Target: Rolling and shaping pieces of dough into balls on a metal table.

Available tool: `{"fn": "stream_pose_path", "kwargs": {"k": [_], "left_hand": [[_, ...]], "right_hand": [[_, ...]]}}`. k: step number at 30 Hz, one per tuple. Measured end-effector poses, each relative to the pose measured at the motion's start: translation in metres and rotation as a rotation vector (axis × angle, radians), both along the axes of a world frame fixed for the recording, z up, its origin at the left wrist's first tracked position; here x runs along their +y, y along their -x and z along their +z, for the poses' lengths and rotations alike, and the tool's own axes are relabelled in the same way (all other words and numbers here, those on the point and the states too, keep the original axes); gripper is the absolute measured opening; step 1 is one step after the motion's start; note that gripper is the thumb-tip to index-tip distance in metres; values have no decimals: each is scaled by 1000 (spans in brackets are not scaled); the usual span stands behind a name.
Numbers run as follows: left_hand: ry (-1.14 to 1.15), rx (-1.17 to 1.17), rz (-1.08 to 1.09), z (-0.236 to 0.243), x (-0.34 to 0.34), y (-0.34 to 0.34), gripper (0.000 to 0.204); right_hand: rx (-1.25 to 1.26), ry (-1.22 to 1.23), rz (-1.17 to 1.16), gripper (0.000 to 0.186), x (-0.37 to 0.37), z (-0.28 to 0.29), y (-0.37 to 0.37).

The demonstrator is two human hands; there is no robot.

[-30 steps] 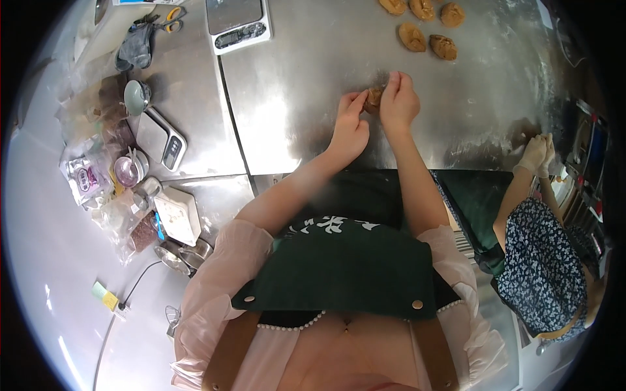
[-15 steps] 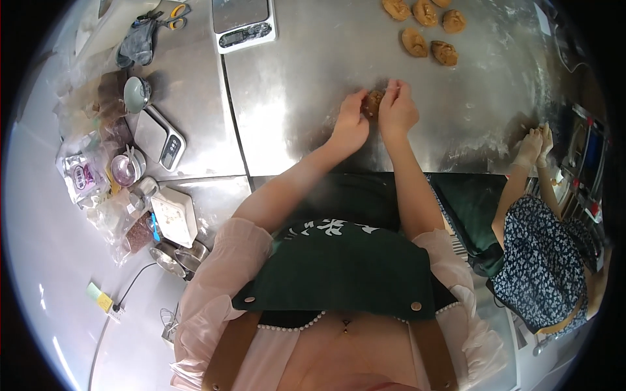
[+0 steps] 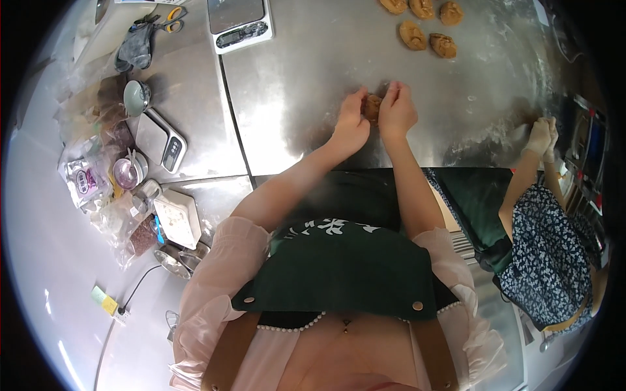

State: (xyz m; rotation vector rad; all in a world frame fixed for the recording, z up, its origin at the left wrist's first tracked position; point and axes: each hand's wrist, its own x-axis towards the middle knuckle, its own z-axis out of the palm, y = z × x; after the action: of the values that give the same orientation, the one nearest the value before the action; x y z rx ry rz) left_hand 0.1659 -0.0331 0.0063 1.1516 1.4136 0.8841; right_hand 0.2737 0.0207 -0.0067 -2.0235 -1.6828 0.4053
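Note:
Between my two hands, just above or on the steel table point(image 3: 293, 85), is a round brown piece of dough point(image 3: 372, 109). My left hand point(image 3: 352, 120) curls its fingers against the dough's left side. Opposite it, my right hand point(image 3: 397, 113) presses the other side with bent fingers. The hands partly cover the dough, so its underside is hidden. Farther off to the right lie several shaped brown dough pieces point(image 3: 413, 35), each with a creased or folded top.
At the far left stand a kitchen scale point(image 3: 242, 36), a second scale point(image 3: 171, 153), a small bowl point(image 3: 136, 98), scissors point(image 3: 175, 19) and a white tub point(image 3: 177, 218). On the right, a co-worker's gloved hands point(image 3: 542, 137) are at the table's edge. Flour point(image 3: 489, 133) dusts the surface nearby.
My hands stay around the dough, which shows a slightly different face. The view has shifted a little. The co-worker's gloved hands have moved slightly to the right.

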Motion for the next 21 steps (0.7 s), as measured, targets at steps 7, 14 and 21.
{"fn": "stream_pose_path", "kwargs": {"k": [7,14,21], "left_hand": [[-131,10,48,23,-34,-17,69],[54,109,-108,2,-17,-1,67],[-71,-90,30,37,-23,-13,69]], "right_hand": [[21,-59,-71,20,-19,-7,-3],[3,-163,-27,17,-25,-16,-7],[244,-265,-4,17,5,11,-5]]}}
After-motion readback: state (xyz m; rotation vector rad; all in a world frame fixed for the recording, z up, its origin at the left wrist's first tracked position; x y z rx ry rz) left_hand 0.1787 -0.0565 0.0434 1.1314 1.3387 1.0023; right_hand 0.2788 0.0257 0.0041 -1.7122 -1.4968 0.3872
